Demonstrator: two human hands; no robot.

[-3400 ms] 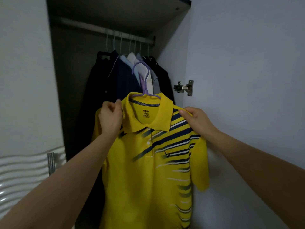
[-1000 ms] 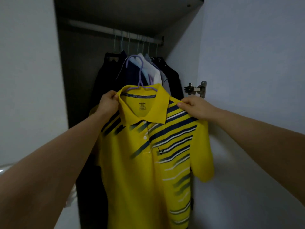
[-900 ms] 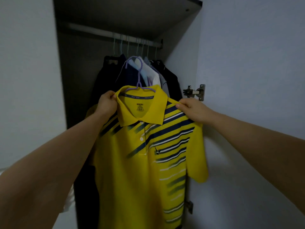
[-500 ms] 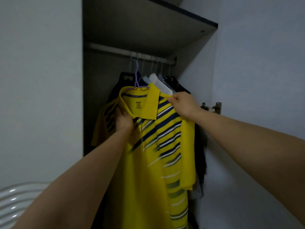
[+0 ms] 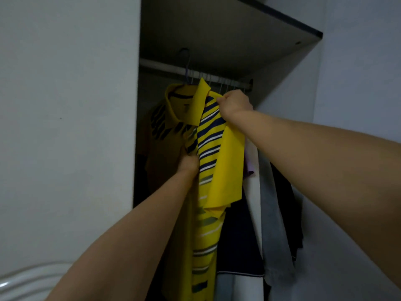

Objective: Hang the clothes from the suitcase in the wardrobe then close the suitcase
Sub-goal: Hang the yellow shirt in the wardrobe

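A yellow polo shirt (image 5: 225, 161) with navy and white stripes hangs on a purple hanger (image 5: 187, 68), turned edge-on inside the open wardrobe. The hanger's hook sits at the wardrobe rail (image 5: 165, 67), left of the other hangers. My right hand (image 5: 233, 104) pinches the shirt's right shoulder just below the rail. My left hand (image 5: 188, 165) grips the shirt's front lower down, near the placket. The suitcase is out of view.
Dark, white and grey garments (image 5: 271, 224) hang to the right of the yellow shirt. A shelf (image 5: 249, 29) runs above the rail. A white wardrobe panel (image 5: 69, 127) stands on the left and a wall (image 5: 358, 94) on the right.
The shirt has gone up and into the wardrobe, turning from face-on to edge-on. Its hook now reaches the rail. My left hand slid down from the shoulder to the shirt's front.
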